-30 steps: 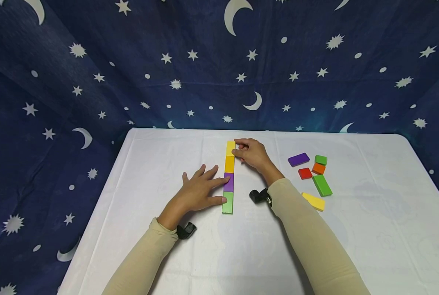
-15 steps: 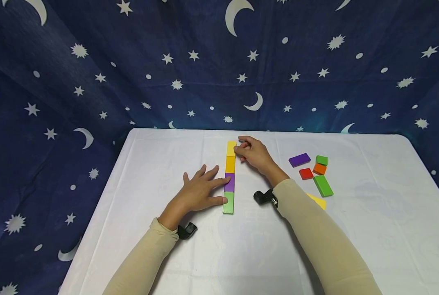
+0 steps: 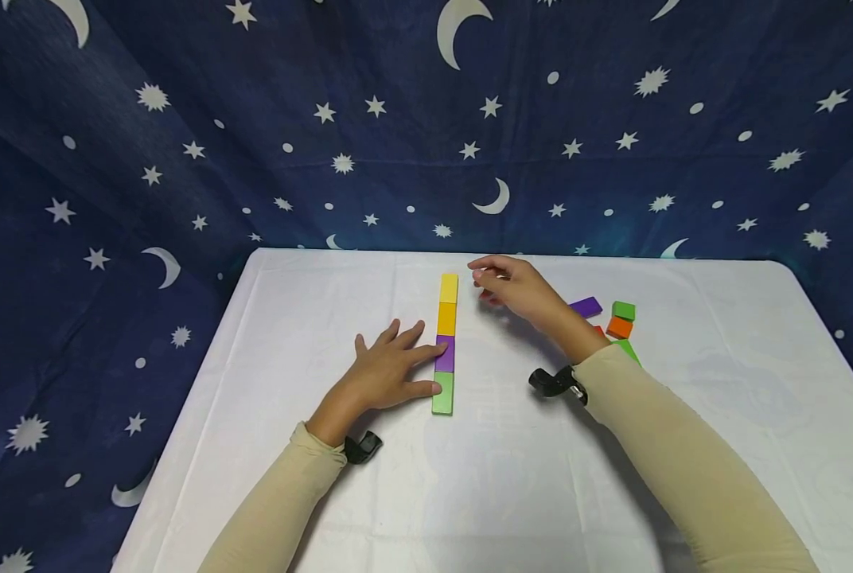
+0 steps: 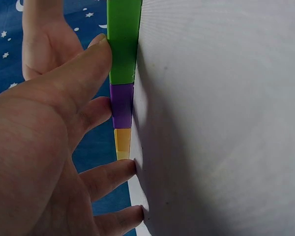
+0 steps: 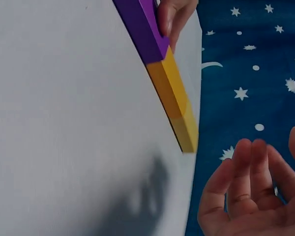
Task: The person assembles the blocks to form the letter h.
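Down the middle of the table runs a straight row of blocks laid end to end: a green block (image 3: 442, 395) nearest, then a purple block (image 3: 444, 360), an orange-yellow block (image 3: 446, 319) and a yellow block (image 3: 449, 288) farthest. My left hand (image 3: 383, 374) has its fingers spread, the thumb touching the green block and the index finger on the purple one. To the right of the yellow block, my right hand (image 3: 516, 290) hovers over the table, holding nothing. Its relaxed fingers show in the right wrist view, with their shadow on the cloth.
On the right lie loose blocks: purple (image 3: 587, 307), small green (image 3: 623, 310), orange (image 3: 619, 327), red (image 3: 599, 330) and long green (image 3: 627, 349). My right arm partly covers several. A white cloth covers the table (image 3: 312, 302); a dark blue star-patterned curtain (image 3: 398, 143) hangs behind.
My right hand has let go of the yellow block and moved right, away from the row. Its forearm now hides the loose yellow block. My left hand has stayed put.
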The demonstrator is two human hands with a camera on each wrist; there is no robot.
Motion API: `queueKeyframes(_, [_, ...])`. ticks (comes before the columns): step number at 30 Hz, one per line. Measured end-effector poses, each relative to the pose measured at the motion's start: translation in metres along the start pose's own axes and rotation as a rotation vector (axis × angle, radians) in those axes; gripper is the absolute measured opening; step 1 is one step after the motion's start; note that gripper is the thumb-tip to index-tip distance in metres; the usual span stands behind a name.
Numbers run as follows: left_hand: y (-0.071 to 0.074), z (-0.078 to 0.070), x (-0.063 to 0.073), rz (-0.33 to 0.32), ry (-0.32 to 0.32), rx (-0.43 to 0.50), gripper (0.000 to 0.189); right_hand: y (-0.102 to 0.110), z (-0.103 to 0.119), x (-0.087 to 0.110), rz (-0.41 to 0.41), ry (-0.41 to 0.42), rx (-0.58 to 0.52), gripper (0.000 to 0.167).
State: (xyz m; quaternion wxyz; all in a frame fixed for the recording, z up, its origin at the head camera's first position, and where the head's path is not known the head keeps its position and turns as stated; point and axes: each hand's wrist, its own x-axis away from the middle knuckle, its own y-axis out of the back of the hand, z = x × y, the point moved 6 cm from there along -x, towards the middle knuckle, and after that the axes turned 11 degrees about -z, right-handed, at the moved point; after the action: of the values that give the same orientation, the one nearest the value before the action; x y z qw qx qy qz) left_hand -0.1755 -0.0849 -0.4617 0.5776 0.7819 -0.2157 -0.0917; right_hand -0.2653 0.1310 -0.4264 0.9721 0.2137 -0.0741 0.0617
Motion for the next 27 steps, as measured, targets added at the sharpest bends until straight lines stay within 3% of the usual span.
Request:
queueKeyframes(8, [0.0,0.0,0.002,-0.013,-0.011,0.01,0.068,0.034,0.006,0.025,0.09,0.124,0.176,0.045])
queueKeyframes(16, [0.002,-0.001,0.003,-0.018,-0.018,0.023,0.068,0.069,-0.008,0.057,0.155,0.245,0.394,0.033])
queueKeyframes(27, [0.003,-0.001,0.003,-0.025,-0.02,0.023,0.069,0.099,-0.043,0.091,0.259,0.281,0.479,0.029])
